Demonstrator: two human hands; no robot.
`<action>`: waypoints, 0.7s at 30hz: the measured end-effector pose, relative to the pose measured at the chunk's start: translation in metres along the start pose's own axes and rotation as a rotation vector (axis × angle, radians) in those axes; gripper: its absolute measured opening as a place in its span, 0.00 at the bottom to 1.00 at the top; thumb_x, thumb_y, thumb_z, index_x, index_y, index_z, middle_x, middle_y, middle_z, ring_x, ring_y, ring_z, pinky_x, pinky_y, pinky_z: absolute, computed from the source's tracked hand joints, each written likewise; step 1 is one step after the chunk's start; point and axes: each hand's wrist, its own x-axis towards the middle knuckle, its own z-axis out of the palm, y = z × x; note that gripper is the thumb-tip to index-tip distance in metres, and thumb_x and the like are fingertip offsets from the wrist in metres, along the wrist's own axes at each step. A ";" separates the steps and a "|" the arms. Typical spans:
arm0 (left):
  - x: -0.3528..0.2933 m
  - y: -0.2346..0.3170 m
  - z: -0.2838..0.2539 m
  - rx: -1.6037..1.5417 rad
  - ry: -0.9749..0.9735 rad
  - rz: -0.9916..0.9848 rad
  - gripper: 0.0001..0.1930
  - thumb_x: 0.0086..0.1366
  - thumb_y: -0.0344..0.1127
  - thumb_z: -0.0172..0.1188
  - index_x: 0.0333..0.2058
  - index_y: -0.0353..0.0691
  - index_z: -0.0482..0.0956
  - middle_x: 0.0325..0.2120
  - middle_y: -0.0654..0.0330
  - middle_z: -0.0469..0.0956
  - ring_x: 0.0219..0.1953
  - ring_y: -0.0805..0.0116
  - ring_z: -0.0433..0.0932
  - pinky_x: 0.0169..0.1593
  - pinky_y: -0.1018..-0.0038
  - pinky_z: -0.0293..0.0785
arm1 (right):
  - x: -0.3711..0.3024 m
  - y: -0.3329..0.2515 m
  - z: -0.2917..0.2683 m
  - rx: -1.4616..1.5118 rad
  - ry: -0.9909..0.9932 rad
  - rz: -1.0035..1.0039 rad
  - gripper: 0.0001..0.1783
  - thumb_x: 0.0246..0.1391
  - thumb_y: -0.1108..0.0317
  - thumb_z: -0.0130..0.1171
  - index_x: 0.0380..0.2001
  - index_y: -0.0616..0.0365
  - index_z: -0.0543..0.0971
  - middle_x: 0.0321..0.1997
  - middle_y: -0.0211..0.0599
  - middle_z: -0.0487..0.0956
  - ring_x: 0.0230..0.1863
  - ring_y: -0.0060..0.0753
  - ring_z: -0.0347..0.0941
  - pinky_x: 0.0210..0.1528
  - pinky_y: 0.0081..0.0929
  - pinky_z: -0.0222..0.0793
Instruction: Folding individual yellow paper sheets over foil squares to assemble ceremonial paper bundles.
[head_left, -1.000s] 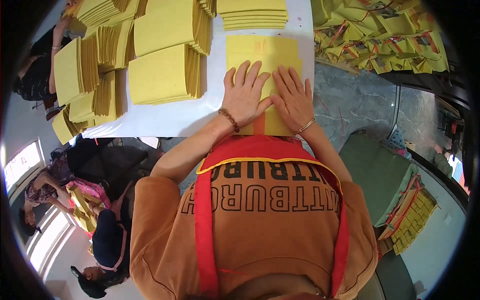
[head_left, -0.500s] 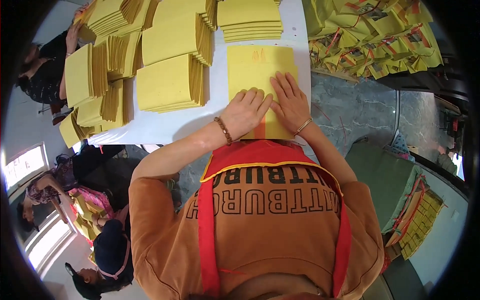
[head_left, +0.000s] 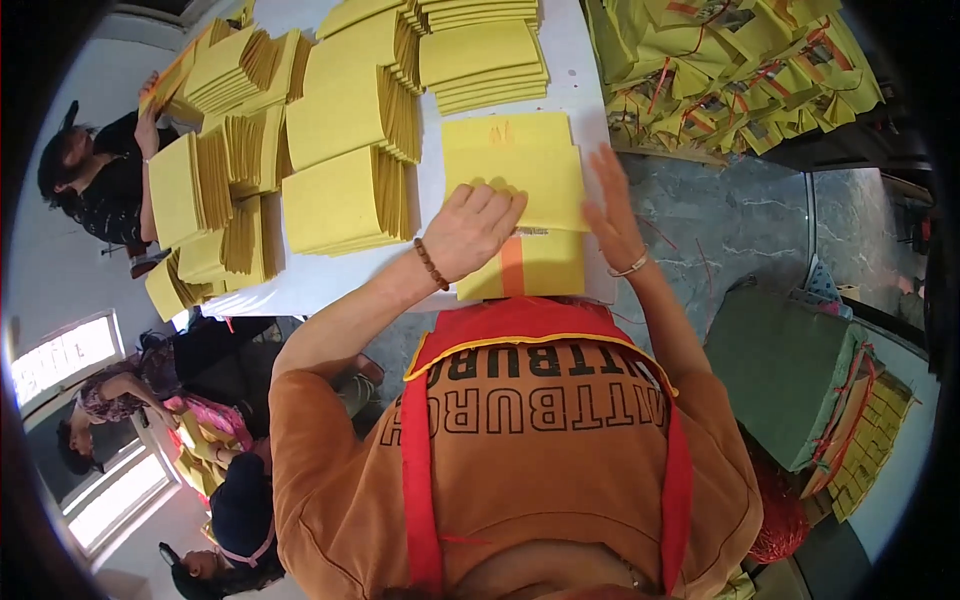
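Observation:
A small pile of yellow paper (head_left: 555, 180) lies at the near right end of the white table, in front of my red apron. Its upper folded sheet sits askew over the paper below, which shows an orange strip (head_left: 512, 266) near the table's edge. My left hand (head_left: 478, 230) has its fingers curled at the left side of the upper sheet, knuckles up; the fingertips are partly hidden. At the right side of the same sheet is my right hand (head_left: 612, 212), slightly blurred, with fingers stretched out and nothing visible in it.
Several stacks of folded yellow paper (head_left: 335, 200) cover the table (head_left: 425, 205) to the left and behind. Beyond its right edge stand heaped yellow bundles with red ties (head_left: 730, 85). A green box (head_left: 770, 375) is at right; other people (head_left: 105, 185) work at left.
My right hand has lifted off the paper and moved right. The upper sheet now sits askew, baring paper above and below it. My left hand stays at its left side.

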 end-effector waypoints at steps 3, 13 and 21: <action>0.021 -0.029 -0.029 -0.127 0.248 -0.092 0.23 0.48 0.24 0.52 0.46 0.33 0.71 0.34 0.54 0.74 0.35 0.59 0.71 0.39 0.67 0.66 | -0.007 0.023 -0.008 0.238 0.187 0.212 0.27 0.56 0.66 0.46 0.59 0.61 0.60 0.65 0.47 0.55 0.66 0.42 0.47 0.65 0.34 0.42; 0.071 -0.179 0.080 0.198 0.335 -0.260 0.20 0.50 0.25 0.51 0.44 0.46 0.71 0.36 0.66 0.74 0.39 0.63 0.71 0.40 0.67 0.66 | -0.020 0.045 0.028 0.087 0.108 0.313 0.18 0.50 0.66 0.52 0.46 0.52 0.74 0.49 0.40 0.73 0.56 0.41 0.64 0.56 0.34 0.55; 0.077 -0.174 0.080 0.235 0.279 -0.283 0.21 0.50 0.27 0.53 0.45 0.51 0.72 0.39 0.69 0.75 0.41 0.66 0.71 0.42 0.68 0.64 | -0.026 0.057 0.028 -0.050 0.041 0.317 0.17 0.49 0.64 0.54 0.44 0.48 0.76 0.48 0.32 0.74 0.56 0.36 0.64 0.56 0.36 0.54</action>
